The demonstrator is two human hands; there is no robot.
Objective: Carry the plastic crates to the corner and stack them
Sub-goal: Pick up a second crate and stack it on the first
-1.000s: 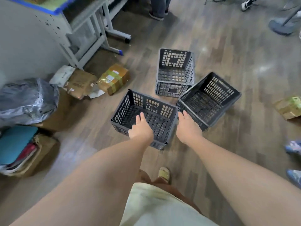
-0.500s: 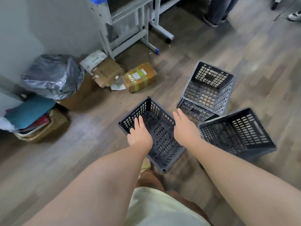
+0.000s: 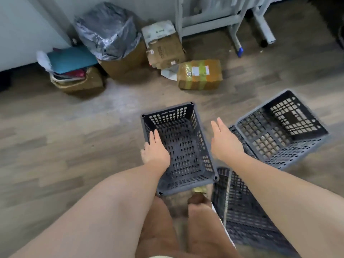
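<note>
Three dark grey plastic crates on wood floor. Landmark = centre crate point(image 3: 178, 146), upright, open top, right in front of the person's legs. L hand point(image 3: 155, 152) rests on its left rim, fingers straight, no grip visible. R hand point(image 3: 226, 141) just right of the centre crate's right wall, fingers straight & spread, holding nothing; can't tell if touching. Second crate point(image 3: 279, 131) right of centre crate, tilted. Third crate point(image 3: 245, 216) near-right of it, by the person's leg. Beyond centre crate: taped cardboard parcel point(image 3: 200, 74); far-left of it a bin w/ grey bag point(image 3: 108, 30).
</note>
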